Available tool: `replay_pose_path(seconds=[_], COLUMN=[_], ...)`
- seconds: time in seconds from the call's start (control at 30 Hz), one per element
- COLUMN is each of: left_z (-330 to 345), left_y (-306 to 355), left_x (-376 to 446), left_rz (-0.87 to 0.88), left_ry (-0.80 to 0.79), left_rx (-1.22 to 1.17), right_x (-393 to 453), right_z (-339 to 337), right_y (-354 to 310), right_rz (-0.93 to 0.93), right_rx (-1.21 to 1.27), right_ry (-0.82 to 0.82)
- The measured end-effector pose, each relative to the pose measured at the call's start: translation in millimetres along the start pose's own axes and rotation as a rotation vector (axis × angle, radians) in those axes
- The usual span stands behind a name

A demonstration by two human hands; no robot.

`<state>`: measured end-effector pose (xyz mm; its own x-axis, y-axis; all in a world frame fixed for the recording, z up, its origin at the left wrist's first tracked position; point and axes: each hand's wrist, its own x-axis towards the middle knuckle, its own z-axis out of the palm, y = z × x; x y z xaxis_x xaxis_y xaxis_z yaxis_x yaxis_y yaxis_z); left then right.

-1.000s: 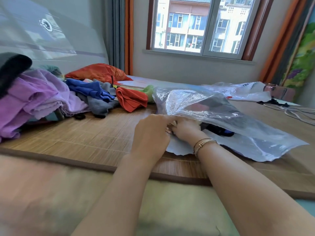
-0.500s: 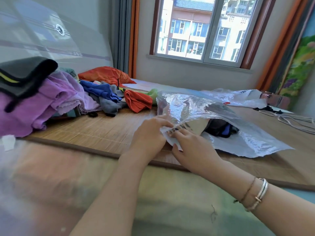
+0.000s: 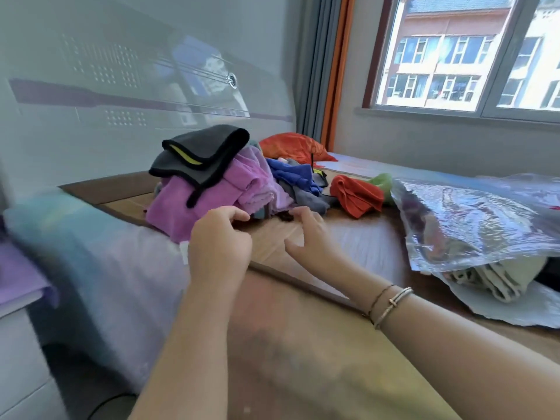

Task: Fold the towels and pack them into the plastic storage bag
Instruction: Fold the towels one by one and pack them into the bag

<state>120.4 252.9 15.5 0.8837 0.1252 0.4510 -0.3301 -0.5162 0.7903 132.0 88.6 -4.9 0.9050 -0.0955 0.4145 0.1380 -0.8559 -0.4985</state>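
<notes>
1. The left hand (image 3: 219, 241) hangs over the near edge of the bamboo mat (image 3: 357, 237) on the bed, fingers loosely curled; its grip holds nothing.
2. The right hand (image 3: 309, 234) is beside it, apart, fingers spread and relaxed, grip empty, bracelets (image 3: 391, 301) on the wrist.
3. The towel pile (image 3: 212, 192) sits toward the mat's left corner, just beyond both hands; a grey towel (image 3: 200, 153) tops it.
4. The plastic storage bag (image 3: 472, 219) lies at the mat's right side, its mouth facing the near edge, with folded cloth (image 3: 497, 277) inside.
5. Bare mat lies between pile and bag.
</notes>
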Motion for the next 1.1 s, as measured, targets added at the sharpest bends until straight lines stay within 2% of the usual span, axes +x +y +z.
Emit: replay_pose_path(seconds=[0.2, 0.37, 0.43, 0.53, 0.73, 0.87, 0.97, 1.03, 1.1], left_z=[-21, -22, -21, -17, -13, -10, -2, 2, 6], left_y=[-33, -41, -43, -44, -42, -45, -37, -25, -13], left_x=[21, 32, 36, 37, 37, 41, 38, 33, 30], left_rz=[-0.056, -0.112, -0.140, -0.168, -0.207, -0.207, -0.161, -0.135, -0.092], left_ry=[0.012, 0.022, 0.026, 0.030, 0.033, 0.062, 0.085, 0.122, 0.188], left_rx=[0.061, 0.038, 0.013, -0.039, -0.128, -0.152, -0.183, -0.202, -0.238], right_x=[69, 106, 122, 152, 188, 177, 143, 111, 77], right_z=[42, 49, 50, 52, 43, 32, 10, -14, -42], right_y=[-24, -60, -71, -82, -98, -104, -100, -91, -76], right_rz=[-0.095, -0.085, -0.079, 0.025, 0.182, 0.273, 0.213, 0.159, 0.145], right_rx=[0.200, 0.420, 0.454, 0.544, 0.692, 0.991, 1.270, 1.343, 1.304], right_ry=[0.138, 0.260, 0.237, 0.121, -0.001, 0.033, 0.075, 0.122, 0.199])
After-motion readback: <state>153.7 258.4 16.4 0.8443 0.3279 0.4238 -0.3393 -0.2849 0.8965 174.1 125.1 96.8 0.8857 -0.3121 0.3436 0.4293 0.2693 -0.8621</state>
